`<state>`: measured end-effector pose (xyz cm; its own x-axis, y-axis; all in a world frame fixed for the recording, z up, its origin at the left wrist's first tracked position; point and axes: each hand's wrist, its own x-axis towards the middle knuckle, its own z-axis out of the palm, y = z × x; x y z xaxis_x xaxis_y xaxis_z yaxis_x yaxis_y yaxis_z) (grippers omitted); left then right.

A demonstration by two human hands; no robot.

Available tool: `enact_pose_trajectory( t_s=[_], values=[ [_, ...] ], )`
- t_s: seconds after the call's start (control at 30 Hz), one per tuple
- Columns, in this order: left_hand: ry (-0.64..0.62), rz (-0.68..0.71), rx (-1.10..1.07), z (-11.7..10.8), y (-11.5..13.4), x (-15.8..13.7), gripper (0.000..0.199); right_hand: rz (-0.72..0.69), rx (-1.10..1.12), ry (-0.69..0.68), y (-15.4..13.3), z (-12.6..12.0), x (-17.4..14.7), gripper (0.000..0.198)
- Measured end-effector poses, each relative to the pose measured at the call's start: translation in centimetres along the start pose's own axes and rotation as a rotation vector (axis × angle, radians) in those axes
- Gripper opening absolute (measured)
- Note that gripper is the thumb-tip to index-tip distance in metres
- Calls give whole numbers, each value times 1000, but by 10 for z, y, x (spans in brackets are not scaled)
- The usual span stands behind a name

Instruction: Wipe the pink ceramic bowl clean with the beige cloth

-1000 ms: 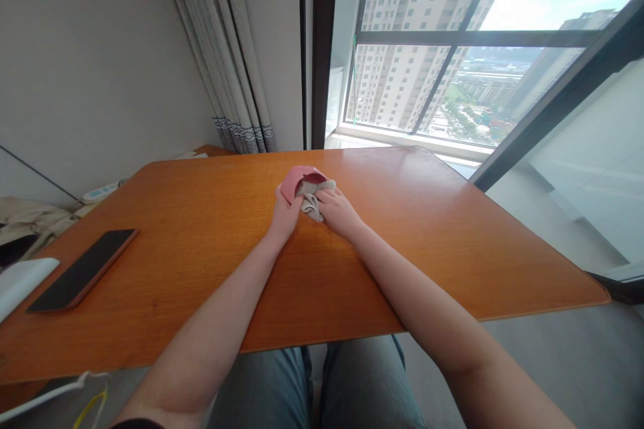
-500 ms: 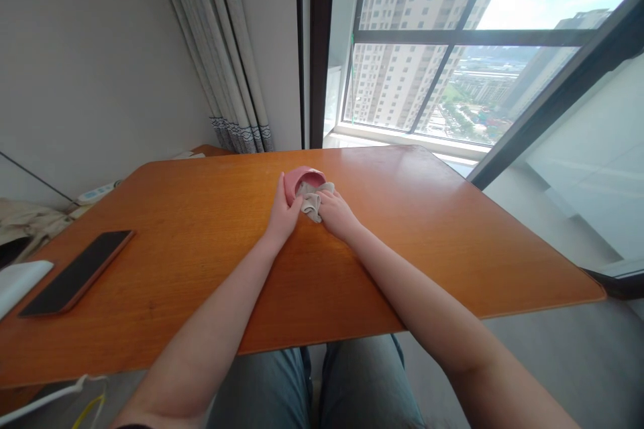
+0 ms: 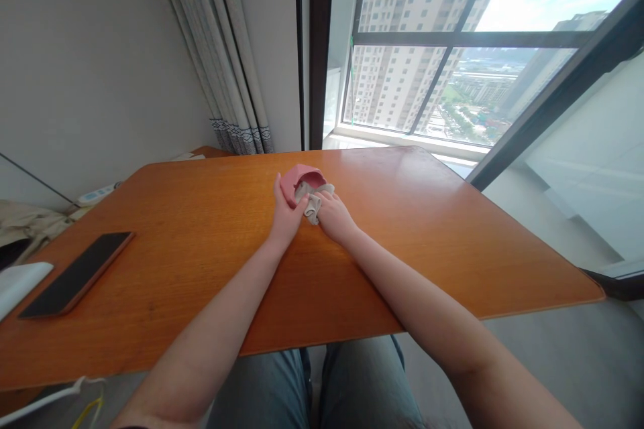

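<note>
A pink bowl-like vessel (image 3: 294, 177) is tipped on its side above the middle of the table, its mouth turned toward me. My left hand (image 3: 286, 220) is closed around its left side, with the thumb at the lower rim. In my right hand (image 3: 337, 218) is a crumpled light grey cloth (image 3: 312, 209). Part of that cloth is tucked inside the vessel's mouth, and a fold hangs down between my hands. The right fingertips are partly hidden by the cloth.
The wooden table (image 3: 191, 228) spreads out around my hands. A dark flat panel with a reddish edge (image 3: 75, 275) lies at the left, beside a white object (image 3: 23, 281). Further left is a white power strip (image 3: 98, 193). Beyond the table are a curtain (image 3: 216, 47) and a window.
The pink vessel has turned slightly in my left hand, and the left fingers have shifted a little to the left. The cloth's fold has moved slightly; both hands keep their hold.
</note>
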<state>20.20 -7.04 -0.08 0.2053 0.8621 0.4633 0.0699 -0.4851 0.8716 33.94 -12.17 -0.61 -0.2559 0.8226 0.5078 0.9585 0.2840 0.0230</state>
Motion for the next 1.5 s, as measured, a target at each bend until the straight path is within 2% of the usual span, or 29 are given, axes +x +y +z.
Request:
enact_pose_trajectory(
  t_s=[0.07, 0.17, 0.33, 0.4, 0.5, 0.6, 0.67, 0.77, 0.87, 1.0, 1.1, 1.23, 1.37, 1.5],
  values=[
    [2, -40, -38, 3, -3, 0, 78, -10, 19, -8, 1, -1, 0, 20],
    [-33, -70, 9, -7, -9, 7, 73, -49, 26, -20, 2, -3, 2, 19],
    [-151, 8, 133, -26, -9, 16, 76, -115, -5, -41, 5, -6, 3, 17],
    [-118, -28, 110, -21, -8, 14, 81, -111, -23, -57, 6, -6, 2, 18],
    [-41, -174, -92, -3, -12, 6, 88, -58, -40, -42, 7, -5, 0, 19],
    [-18, -219, -233, 12, -21, 0, 70, -12, -21, -41, 7, -4, 0, 18],
    [1, -197, -193, 14, -27, 0, 58, -17, 1, -52, 6, -2, 1, 18],
    [9, -189, -69, 4, -29, 6, 53, -29, 8, -46, 5, 0, 3, 16],
    [3, -138, 44, -10, -26, 13, 56, -58, -14, -31, 4, 1, 4, 18],
    [-43, -54, 153, -20, -19, 16, 60, -18, -5, -48, 3, -1, 4, 19],
    [-11, -106, 127, -14, -17, 11, 63, -9, 38, -98, 1, -3, 3, 20],
    [43, -222, -48, 2, -18, 1, 77, 20, 65, -83, -2, -4, 2, 23],
    [1, -110, -80, 1, -16, 3, 57, 14, 75, -46, -1, -2, 3, 21],
    [-36, -88, 59, -18, -16, 17, 42, -115, 58, -48, 4, -3, 5, 18]
  ],
)
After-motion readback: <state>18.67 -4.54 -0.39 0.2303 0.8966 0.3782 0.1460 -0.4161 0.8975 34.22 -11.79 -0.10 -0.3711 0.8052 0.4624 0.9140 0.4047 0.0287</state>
